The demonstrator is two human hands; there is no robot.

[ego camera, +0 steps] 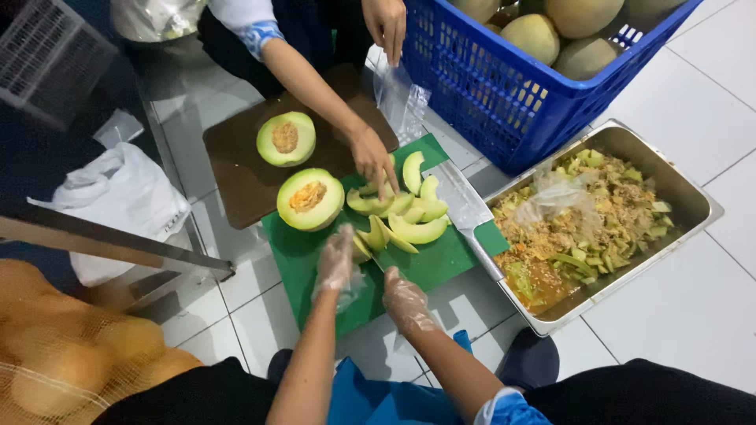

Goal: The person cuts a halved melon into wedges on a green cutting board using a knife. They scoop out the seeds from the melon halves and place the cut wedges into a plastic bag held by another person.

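The left hand [337, 260], in a thin clear glove, rests on a melon slice [361, 248] on the green cutting board [441, 264], its fingers bent around it. The right hand [405, 297], also gloved, has its fingers closed on a knife [383, 264], though the blade is hard to see. More melon slices [417, 230] lie just beside them. Another person's hand [372, 157] touches those slices with open fingers. A melon half [309, 199] sits near. The board lies on the floor, beside a metal tray [693, 201] of peels.
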